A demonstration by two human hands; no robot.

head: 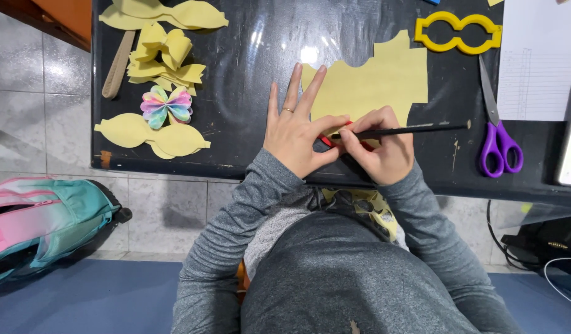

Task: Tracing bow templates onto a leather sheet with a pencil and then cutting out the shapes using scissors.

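Head view: the left hand (296, 133) lies flat, fingers spread, pinning the yellow sheet (375, 83) to the black counter (248, 55) to steady it. The right hand (379, 145) pinches a thin black pencil (409, 130) (tip hidden), beside something red (326, 141) between the hands.

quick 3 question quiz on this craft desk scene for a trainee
1. True or false: the right hand holds a thin black pencil over the yellow sheet.
2. What lies nearest the purple-handled scissors? A) rainbow bow B) yellow template C) wooden stick
3. What does the left hand press flat on?

Key
1. True
2. B
3. The yellow sheet, with a red piece under its thumb side.
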